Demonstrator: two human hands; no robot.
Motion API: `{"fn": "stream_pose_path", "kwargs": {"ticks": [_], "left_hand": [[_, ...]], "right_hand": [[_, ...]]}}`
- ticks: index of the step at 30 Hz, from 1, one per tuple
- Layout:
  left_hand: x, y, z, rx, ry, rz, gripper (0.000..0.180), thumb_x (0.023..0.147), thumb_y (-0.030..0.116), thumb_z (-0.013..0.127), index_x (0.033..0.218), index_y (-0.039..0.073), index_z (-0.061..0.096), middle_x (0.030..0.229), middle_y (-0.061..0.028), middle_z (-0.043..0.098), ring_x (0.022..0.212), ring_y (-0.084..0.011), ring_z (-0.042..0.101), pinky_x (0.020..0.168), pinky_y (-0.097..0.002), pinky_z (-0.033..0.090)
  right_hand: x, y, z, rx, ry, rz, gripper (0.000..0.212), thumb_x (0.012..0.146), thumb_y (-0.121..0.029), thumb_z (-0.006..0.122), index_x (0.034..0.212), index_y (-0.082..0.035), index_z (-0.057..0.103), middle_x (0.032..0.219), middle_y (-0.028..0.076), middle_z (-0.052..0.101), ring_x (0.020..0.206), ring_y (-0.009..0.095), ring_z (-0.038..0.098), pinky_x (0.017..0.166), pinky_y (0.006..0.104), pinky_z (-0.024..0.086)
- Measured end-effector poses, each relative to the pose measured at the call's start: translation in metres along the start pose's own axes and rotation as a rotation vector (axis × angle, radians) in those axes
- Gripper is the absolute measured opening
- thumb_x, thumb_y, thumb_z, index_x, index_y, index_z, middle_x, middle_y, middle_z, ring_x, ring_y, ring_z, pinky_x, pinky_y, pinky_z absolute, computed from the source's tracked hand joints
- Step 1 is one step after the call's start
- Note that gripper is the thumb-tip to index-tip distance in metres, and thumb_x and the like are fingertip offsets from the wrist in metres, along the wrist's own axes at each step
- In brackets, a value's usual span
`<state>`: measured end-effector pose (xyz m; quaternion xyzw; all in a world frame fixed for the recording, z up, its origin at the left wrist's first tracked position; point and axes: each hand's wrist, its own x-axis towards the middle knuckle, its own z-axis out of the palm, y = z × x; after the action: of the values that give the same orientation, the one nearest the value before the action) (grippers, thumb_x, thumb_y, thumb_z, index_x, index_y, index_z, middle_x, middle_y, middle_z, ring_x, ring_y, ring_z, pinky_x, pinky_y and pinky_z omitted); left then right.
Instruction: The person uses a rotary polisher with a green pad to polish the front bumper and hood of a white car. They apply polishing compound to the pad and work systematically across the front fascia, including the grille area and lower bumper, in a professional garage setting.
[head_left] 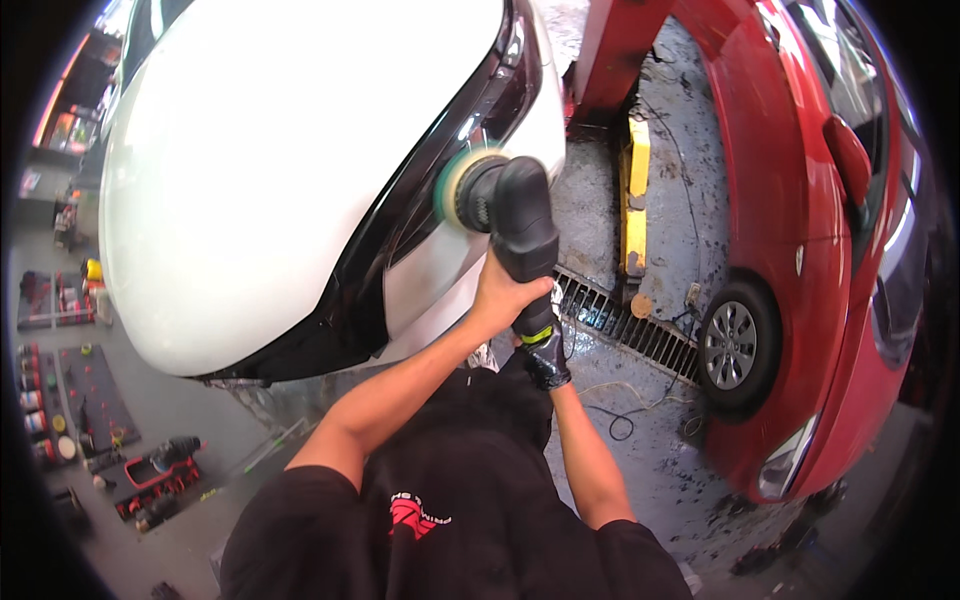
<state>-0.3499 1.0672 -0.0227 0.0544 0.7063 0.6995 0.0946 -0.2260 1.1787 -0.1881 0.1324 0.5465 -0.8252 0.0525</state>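
A black power polisher (pixel 525 205) is held in both hands in front of me. Its round pad (pixel 455 190), green and cream and blurred at the edge, sits against the dark headlight area (pixel 490 115) at the front corner of a white car (pixel 250 180). My bare left hand (pixel 507 297) is closed around the polisher's body just behind its head. Lower down, my right hand (pixel 545 358), in a black glove, wraps the rear grip near a yellow-green band. Part of the right hand's fingers is hidden by the tool.
A red car (pixel 800 250) stands to the right, its wheel (pixel 740 345) beside a floor drain grate (pixel 630 325). Beyond are a red post (pixel 610 60) and a yellow lift arm (pixel 634 200). Cables (pixel 622 428) lie on the floor. Tools and a red tray (pixel 160 480) are at left.
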Motion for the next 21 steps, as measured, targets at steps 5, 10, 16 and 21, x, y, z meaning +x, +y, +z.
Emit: {"fn": "stream_pose_path", "kwargs": {"ticks": [5,10,16,21], "left_hand": [[0.050,0.014,0.042,-0.018,0.048,-0.111,0.074,0.077,0.015,0.086,0.136,0.002,0.044,0.123,-0.0136,0.064,0.114,-0.0231,0.063,0.101,-0.0389,0.050],[0.104,0.035,0.077,-0.027,0.095,-0.122,0.077,0.079,0.021,0.089,0.137,0.003,0.043,0.125,-0.0139,0.064,0.117,-0.0243,0.064,0.103,-0.0393,0.050],[0.174,0.060,0.103,-0.062,0.176,-0.031,0.081,0.079,0.025,0.090,0.140,0.002,0.042,0.130,-0.0148,0.063,0.119,-0.0255,0.063,0.104,-0.0396,0.049],[0.261,0.082,0.107,-0.008,0.261,0.143,0.081,0.078,0.020,0.090,0.141,0.003,0.042,0.129,-0.0117,0.060,0.120,-0.0222,0.060,0.105,-0.0382,0.048]], "right_hand": [[0.027,-0.094,-0.014,-0.171,-0.017,0.108,0.026,0.087,-0.013,0.079,0.109,-0.007,0.065,0.084,-0.001,0.066,0.068,0.011,0.060,0.059,0.0294,0.049],[0.085,-0.152,-0.046,-0.041,-0.047,0.165,0.030,0.083,-0.017,0.084,0.106,-0.008,0.067,0.082,-0.002,0.066,0.065,0.010,0.060,0.056,0.0297,0.048],[0.162,-0.223,-0.084,-0.193,-0.238,0.382,0.022,0.082,-0.007,0.078,0.101,-0.008,0.066,0.077,-0.004,0.063,0.064,0.011,0.059,0.052,0.0292,0.045],[0.244,-0.264,-0.082,-0.199,-0.305,0.201,0.042,0.082,-0.002,0.075,0.121,-0.007,0.061,0.111,0.000,0.065,0.083,0.010,0.061,0.061,0.0275,0.051]]}}
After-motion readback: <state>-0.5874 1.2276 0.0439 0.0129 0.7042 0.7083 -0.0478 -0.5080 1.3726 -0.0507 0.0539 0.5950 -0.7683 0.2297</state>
